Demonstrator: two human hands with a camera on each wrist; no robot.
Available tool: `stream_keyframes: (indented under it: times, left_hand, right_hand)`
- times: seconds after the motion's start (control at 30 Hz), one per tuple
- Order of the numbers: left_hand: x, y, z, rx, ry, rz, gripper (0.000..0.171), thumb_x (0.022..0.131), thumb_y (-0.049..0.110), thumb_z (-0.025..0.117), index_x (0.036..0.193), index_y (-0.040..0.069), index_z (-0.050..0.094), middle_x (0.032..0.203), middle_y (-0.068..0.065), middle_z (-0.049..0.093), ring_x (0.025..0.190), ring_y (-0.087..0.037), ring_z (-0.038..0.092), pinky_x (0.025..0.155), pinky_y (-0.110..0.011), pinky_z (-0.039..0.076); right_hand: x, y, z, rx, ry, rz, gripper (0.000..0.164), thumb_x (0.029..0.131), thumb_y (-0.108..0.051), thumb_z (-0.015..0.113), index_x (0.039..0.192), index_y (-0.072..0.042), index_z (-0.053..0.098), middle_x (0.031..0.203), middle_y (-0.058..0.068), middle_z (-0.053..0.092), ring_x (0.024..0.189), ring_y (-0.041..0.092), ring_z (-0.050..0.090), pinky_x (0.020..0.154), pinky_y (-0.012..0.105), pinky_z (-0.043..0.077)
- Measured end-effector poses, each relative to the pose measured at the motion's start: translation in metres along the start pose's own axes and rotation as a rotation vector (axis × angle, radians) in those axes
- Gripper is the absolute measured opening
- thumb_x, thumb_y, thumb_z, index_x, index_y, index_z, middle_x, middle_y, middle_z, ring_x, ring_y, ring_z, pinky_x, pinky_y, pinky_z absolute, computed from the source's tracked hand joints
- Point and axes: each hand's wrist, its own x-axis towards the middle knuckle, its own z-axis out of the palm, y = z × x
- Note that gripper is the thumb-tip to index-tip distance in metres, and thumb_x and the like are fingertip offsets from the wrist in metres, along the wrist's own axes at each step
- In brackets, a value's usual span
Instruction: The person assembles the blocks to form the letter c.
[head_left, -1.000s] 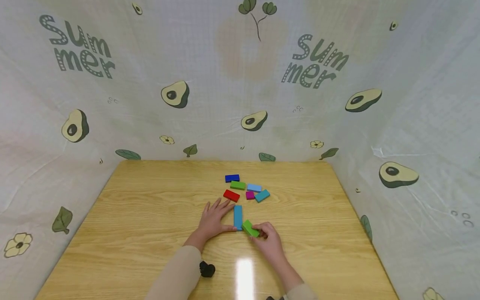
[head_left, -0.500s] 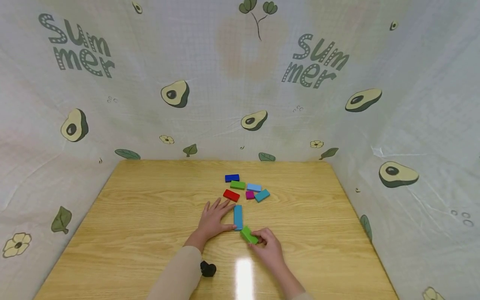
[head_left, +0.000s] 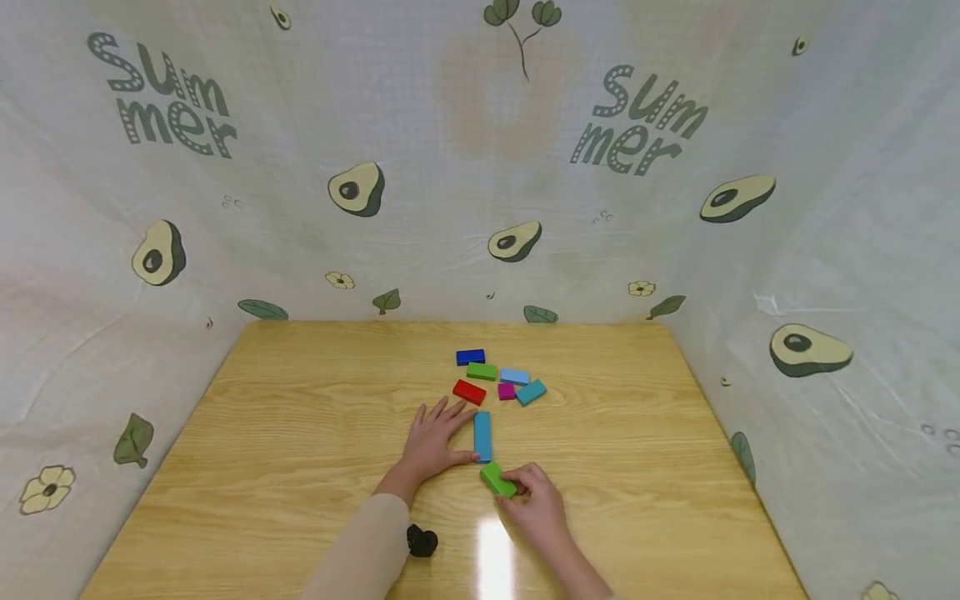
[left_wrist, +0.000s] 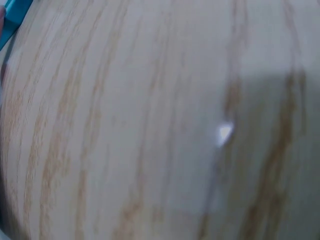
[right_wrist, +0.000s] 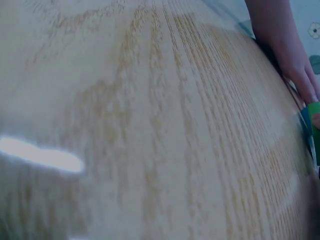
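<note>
On the wooden table, a long blue block [head_left: 482, 437] lies lengthwise away from me. My left hand [head_left: 431, 443] is beside it with fingers spread. The thumb touches its near end and the index fingertip is right at its far left corner. Close to the blue block's near end is a bright green block [head_left: 498, 481]. My right hand [head_left: 539, 504] pinches this green block between thumb and fingers. In the left wrist view just a corner of the blue block [left_wrist: 15, 17] shows. At the right wrist view's edge, part of the green block [right_wrist: 314, 131] appears.
Beyond the hands lie a red block [head_left: 469, 392], a dark blue block [head_left: 471, 357], another green block [head_left: 482, 372], a light blue block [head_left: 514, 377], a small magenta block [head_left: 506, 392] and a teal block [head_left: 531, 392]. Printed cloth [head_left: 420, 250] surrounds the table.
My right hand has drawn the green block toward me, opening a small gap from the long blue block. My left hand stays in place at the blue block.
</note>
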Motion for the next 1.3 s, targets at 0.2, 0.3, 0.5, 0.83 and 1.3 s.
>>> stream_keyframes:
  times: [0.2, 0.3, 0.5, 0.83, 1.3]
  left_hand:
    - [0.0005, 0.0000, 0.0008, 0.011, -0.001, -0.001, 0.085, 0.079, 0.075, 0.057, 0.152, 0.034, 0.036, 0.157, 0.001, 0.031, 0.146, -0.031, 0.016, 0.113, -0.061, 0.004]
    - [0.0013, -0.0007, 0.0019, 0.015, 0.000, -0.001, 0.085, 0.080, 0.075, 0.057, 0.152, 0.034, 0.036, 0.157, 0.002, 0.031, 0.146, -0.031, 0.016, 0.113, -0.061, 0.004]
    - [0.0015, -0.0010, 0.0005, 0.023, 0.006, -0.006, 0.085, 0.080, 0.074, 0.058, 0.152, 0.034, 0.036, 0.157, 0.002, 0.031, 0.146, -0.030, 0.016, 0.113, -0.061, 0.004]
    - [-0.0001, 0.0013, 0.0001, 0.005, -0.001, -0.006, 0.085, 0.080, 0.075, 0.056, 0.151, 0.033, 0.037, 0.157, 0.001, 0.031, 0.146, -0.031, 0.016, 0.113, -0.061, 0.004]
    - [-0.0012, 0.0017, -0.0006, 0.001, 0.026, 0.016, 0.084, 0.080, 0.072, 0.059, 0.150, 0.030, 0.040, 0.155, -0.001, 0.034, 0.145, -0.033, 0.019, 0.112, -0.063, 0.006]
  right_hand:
    - [0.0006, 0.0007, 0.0037, -0.055, 0.005, -0.002, 0.030, 0.069, -0.008, 0.087, 0.097, -0.009, 0.074, 0.084, -0.006, 0.053, 0.074, 0.008, 0.049, 0.062, 0.020, 0.042]
    - [0.0003, 0.0022, 0.0039, -0.058, -0.002, 0.008, 0.031, 0.069, -0.011, 0.088, 0.097, -0.011, 0.074, 0.084, -0.007, 0.053, 0.075, 0.007, 0.049, 0.063, 0.020, 0.043]
    - [0.0018, 0.0042, 0.0041, -0.064, -0.012, 0.002, 0.033, 0.069, -0.016, 0.089, 0.098, -0.013, 0.074, 0.084, -0.007, 0.053, 0.075, 0.006, 0.048, 0.064, 0.020, 0.044]
    - [-0.0009, 0.0067, 0.0017, -0.023, 0.025, -0.062, 0.033, 0.070, -0.008, 0.083, 0.102, -0.010, 0.075, 0.082, -0.007, 0.054, 0.072, 0.007, 0.051, 0.061, 0.020, 0.044]
    - [0.0021, 0.0057, -0.0002, -0.038, -0.026, -0.039, 0.030, 0.072, -0.011, 0.085, 0.101, -0.008, 0.075, 0.081, -0.007, 0.055, 0.070, 0.007, 0.050, 0.062, 0.020, 0.045]
